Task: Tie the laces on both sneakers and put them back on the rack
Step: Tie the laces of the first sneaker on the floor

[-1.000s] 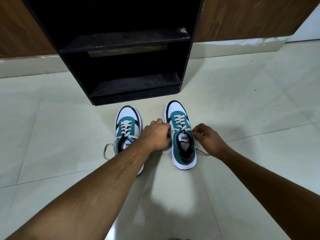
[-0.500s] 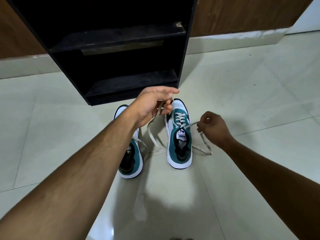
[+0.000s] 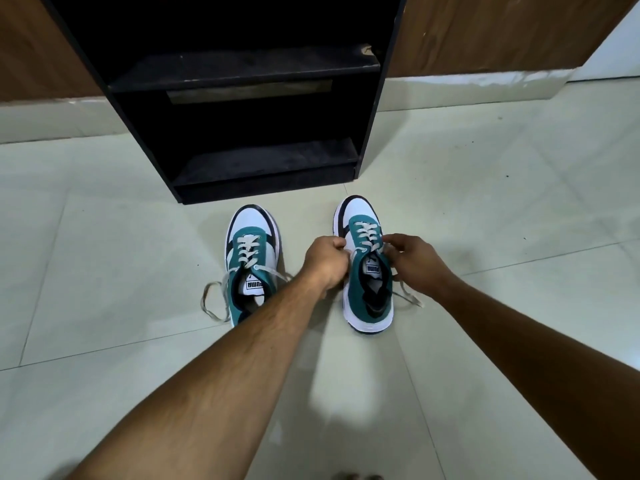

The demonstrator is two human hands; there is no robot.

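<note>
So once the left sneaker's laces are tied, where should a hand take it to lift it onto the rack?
Probably by the heel collar of the left sneaker, from above and the near side. Its opening faces up and its heel points toward the person, toe toward the rack, so fingers could hook inside and carry it straight forward.

Both hands pinch the right sneaker's laces; the left sneaker lies untied.

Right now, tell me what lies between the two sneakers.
In the head view, the left hand and its forearm cross the gap between the left sneaker and right sneaker; otherwise bare floor tile.
</note>
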